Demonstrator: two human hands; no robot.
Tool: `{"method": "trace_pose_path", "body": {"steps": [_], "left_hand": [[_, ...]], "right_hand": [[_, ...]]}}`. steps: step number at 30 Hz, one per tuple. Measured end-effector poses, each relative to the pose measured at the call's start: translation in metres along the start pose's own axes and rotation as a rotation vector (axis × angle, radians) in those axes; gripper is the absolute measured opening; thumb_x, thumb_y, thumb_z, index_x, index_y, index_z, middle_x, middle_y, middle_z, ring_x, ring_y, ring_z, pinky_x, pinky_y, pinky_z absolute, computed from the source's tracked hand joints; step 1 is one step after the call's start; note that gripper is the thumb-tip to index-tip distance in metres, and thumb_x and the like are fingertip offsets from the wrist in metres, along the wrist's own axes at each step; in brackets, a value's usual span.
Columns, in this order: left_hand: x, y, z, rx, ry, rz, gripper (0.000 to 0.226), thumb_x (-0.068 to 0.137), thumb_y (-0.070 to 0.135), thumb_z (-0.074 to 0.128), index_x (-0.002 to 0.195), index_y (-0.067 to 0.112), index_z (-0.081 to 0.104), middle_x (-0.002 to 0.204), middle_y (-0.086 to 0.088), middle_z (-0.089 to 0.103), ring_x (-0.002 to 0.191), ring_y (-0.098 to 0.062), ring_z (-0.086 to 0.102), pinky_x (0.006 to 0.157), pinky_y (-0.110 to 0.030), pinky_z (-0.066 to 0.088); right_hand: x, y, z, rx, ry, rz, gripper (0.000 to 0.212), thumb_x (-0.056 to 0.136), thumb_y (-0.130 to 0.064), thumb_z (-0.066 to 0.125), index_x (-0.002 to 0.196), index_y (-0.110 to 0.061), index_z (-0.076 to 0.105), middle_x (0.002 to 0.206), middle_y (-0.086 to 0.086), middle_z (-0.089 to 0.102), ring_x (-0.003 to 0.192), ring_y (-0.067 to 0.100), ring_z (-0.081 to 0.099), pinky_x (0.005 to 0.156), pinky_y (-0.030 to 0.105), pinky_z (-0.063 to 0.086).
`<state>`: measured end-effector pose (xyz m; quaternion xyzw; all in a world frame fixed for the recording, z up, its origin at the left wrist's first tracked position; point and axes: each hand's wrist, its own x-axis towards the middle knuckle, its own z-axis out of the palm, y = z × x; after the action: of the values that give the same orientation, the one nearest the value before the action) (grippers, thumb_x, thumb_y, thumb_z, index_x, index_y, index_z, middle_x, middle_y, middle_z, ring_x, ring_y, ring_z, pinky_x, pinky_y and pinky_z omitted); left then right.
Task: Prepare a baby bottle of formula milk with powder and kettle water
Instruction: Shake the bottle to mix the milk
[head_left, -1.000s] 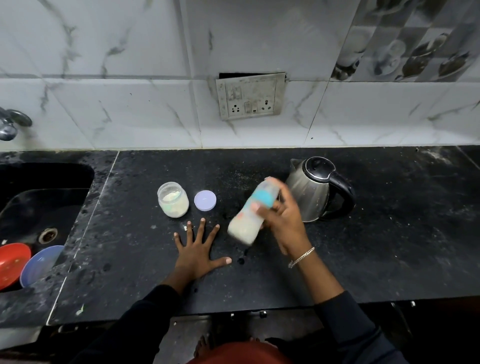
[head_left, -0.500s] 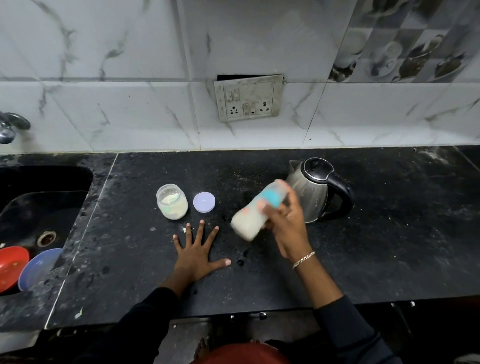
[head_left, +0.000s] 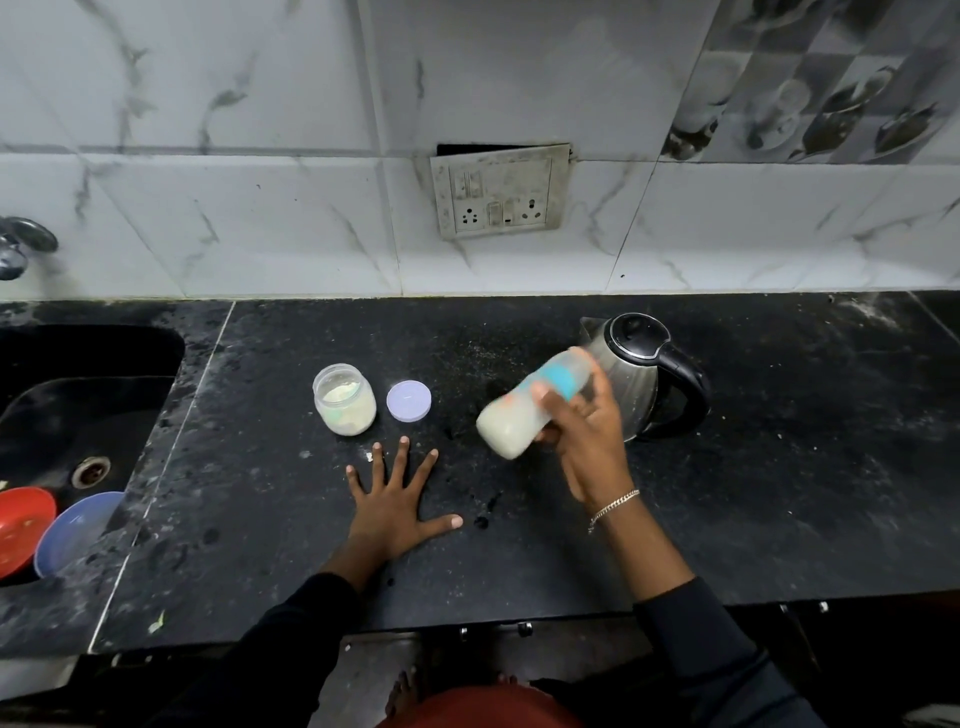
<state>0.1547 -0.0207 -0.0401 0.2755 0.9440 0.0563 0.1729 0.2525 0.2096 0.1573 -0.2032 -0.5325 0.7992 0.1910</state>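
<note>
Two hands work mid-frame over a black speckled counter (head_left: 779, 467) under marble wall tiles (head_left: 260, 223): left hand (head_left: 397, 506) flat and splayed, right hand (head_left: 587, 434) gripping the tilted milky baby bottle (head_left: 519, 415) before the kettle (head_left: 636, 374).

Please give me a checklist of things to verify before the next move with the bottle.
1. The baby bottle is gripped by the right hand: ok.
2. Its top is sealed: cannot tell, blurred.
3. Its contents are evenly mixed: cannot tell.
4. The powder jar is closed: not ok, its lid lies beside it.
5. The left hand is free, flat on the counter: ok.
6. The kettle is shut: ok.
</note>
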Motion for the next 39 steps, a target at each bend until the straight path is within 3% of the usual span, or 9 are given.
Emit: {"method": "trace_pose_path", "body": {"steps": [5, 8, 12, 15, 19, 22, 26, 29, 39], "left_hand": [[0.000, -0.001, 0.001, -0.005, 0.011, -0.001, 0.119, 0.069, 0.111, 0.028, 0.165, 0.053, -0.012, 0.178, -0.002, -0.020, 0.161, -0.043, -0.023, 0.119, -0.080, -0.011], [0.000, 0.000, 0.000, -0.004, 0.002, 0.000, 0.118, 0.070, 0.110, 0.029, 0.165, 0.053, -0.012, 0.178, -0.002, -0.021, 0.161, -0.043, -0.024, 0.119, -0.080, -0.011], [0.000, 0.000, -0.001, 0.000, -0.007, -0.004, 0.119, 0.069, 0.111, 0.027, 0.164, 0.054, -0.014, 0.177, -0.001, -0.023, 0.161, -0.043, -0.024, 0.119, -0.080, -0.011], [0.000, 0.000, -0.001, 0.005, -0.015, -0.006, 0.118, 0.069, 0.111, 0.027, 0.163, 0.054, -0.016, 0.177, -0.001, -0.024, 0.161, -0.043, -0.024, 0.119, -0.080, -0.011], [0.000, -0.001, 0.000, 0.001, -0.002, -0.006, 0.119, 0.068, 0.112, 0.026, 0.164, 0.054, -0.014, 0.177, -0.001, -0.023, 0.161, -0.044, -0.023, 0.119, -0.080, -0.011], [0.001, 0.000, 0.000, -0.008, -0.002, -0.002, 0.118, 0.069, 0.111, 0.028, 0.164, 0.054, -0.014, 0.178, -0.001, -0.022, 0.161, -0.043, -0.023, 0.119, -0.080, -0.012], [0.000, -0.002, 0.001, -0.016, 0.008, -0.003, 0.119, 0.068, 0.111, 0.029, 0.165, 0.054, -0.010, 0.178, -0.001, -0.021, 0.161, -0.044, -0.022, 0.119, -0.080, -0.012], [0.000, -0.001, 0.001, -0.023, 0.008, 0.003, 0.119, 0.069, 0.111, 0.030, 0.165, 0.054, -0.011, 0.178, -0.001, -0.021, 0.161, -0.043, -0.023, 0.119, -0.080, -0.013], [0.001, -0.001, 0.000, 0.005, -0.014, -0.005, 0.120, 0.069, 0.111, 0.028, 0.165, 0.052, -0.013, 0.177, -0.002, -0.024, 0.161, -0.044, -0.023, 0.119, -0.080, -0.012]], "right_hand": [[-0.001, 0.002, 0.003, -0.128, -0.167, 0.023, 0.071, 0.083, -0.001, 0.081, 0.140, -0.028, 0.050, 0.106, 0.004, 0.072, 0.090, 0.017, 0.071, 0.065, 0.033, 0.060], [0.005, 0.003, 0.001, 0.013, 0.034, -0.010, 0.072, 0.082, -0.009, 0.083, 0.142, -0.025, 0.046, 0.109, 0.002, 0.069, 0.095, 0.019, 0.069, 0.062, 0.033, 0.058], [0.001, 0.005, 0.001, -0.165, -0.179, 0.041, 0.073, 0.082, -0.002, 0.082, 0.141, -0.030, 0.050, 0.114, 0.011, 0.069, 0.092, 0.017, 0.071, 0.063, 0.034, 0.059], [0.002, 0.008, -0.002, -0.040, -0.031, 0.028, 0.070, 0.085, -0.007, 0.081, 0.144, -0.026, 0.047, 0.108, 0.003, 0.071, 0.094, 0.018, 0.070, 0.064, 0.035, 0.060], [-0.005, 0.010, 0.002, -0.163, -0.222, 0.080, 0.075, 0.081, -0.001, 0.082, 0.143, -0.028, 0.049, 0.101, 0.003, 0.074, 0.088, 0.020, 0.071, 0.060, 0.034, 0.058], [-0.002, 0.008, -0.001, -0.041, -0.011, 0.051, 0.073, 0.086, -0.004, 0.079, 0.146, -0.028, 0.044, 0.109, 0.005, 0.070, 0.094, 0.019, 0.071, 0.061, 0.034, 0.058], [-0.006, 0.008, 0.002, -0.160, -0.189, 0.079, 0.073, 0.083, 0.000, 0.081, 0.142, -0.028, 0.049, 0.102, 0.007, 0.073, 0.086, 0.019, 0.070, 0.055, 0.030, 0.056], [-0.001, 0.008, 0.002, -0.056, -0.012, 0.029, 0.076, 0.081, -0.011, 0.085, 0.144, -0.029, 0.045, 0.112, 0.003, 0.070, 0.096, 0.018, 0.070, 0.061, 0.034, 0.059], [-0.009, 0.016, 0.009, -0.199, -0.192, 0.059, 0.072, 0.084, -0.003, 0.081, 0.141, -0.032, 0.049, 0.115, 0.015, 0.068, 0.091, 0.018, 0.069, 0.056, 0.031, 0.057]]}}
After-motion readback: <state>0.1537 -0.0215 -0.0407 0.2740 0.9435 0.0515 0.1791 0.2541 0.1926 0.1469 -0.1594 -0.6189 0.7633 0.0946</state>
